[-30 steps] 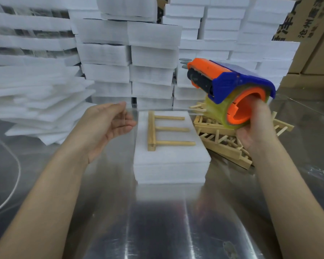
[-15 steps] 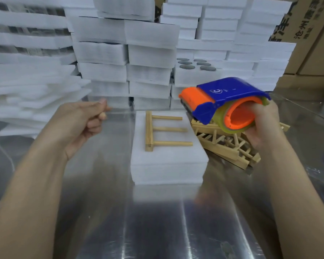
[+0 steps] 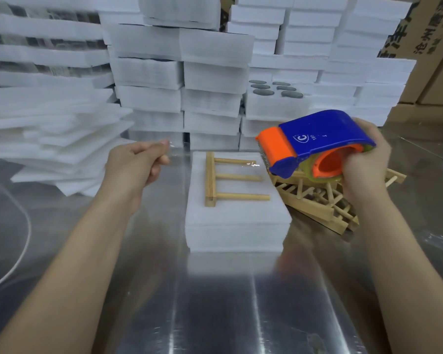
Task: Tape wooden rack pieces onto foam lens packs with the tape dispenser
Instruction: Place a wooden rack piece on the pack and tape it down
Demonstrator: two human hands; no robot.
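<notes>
Stacks of white foam packs (image 3: 210, 72) fill the upper half of the frame, with brown cardboard boxes (image 3: 435, 60) at the upper right and a shiny metal table (image 3: 215, 302) across the lower half.

At centre lies the white rectangular foam lens pack (image 3: 238, 226) I am working on. A comb-shaped wooden rack piece (image 3: 210, 180) lies flat on its top, with no tape over it that I can see. Just to the right is a loose pile of spare wooden rack pieces (image 3: 317, 203).

My right hand (image 3: 363, 169) grips the blue and orange tape dispenser (image 3: 325, 134) around its roll. The orange nose is at centre right, over the pack's far right corner. My left hand (image 3: 136, 167), left of the pack, has its fingers curled and the thumb pressed to the forefinger. It appears to pinch the end of a strip of clear tape (image 3: 251, 164), which shows only as a faint glint above the rack.

So I judge the strip is drawn but not yet laid. Pressing it down, cutting it and doing the spare pieces are still to come.

A second ago my left fingers were loosely open near the pack's left edge and the dispenser's nose was tipped upward. Now the fingers are pinched and the nose is lower and nearly level.
</notes>
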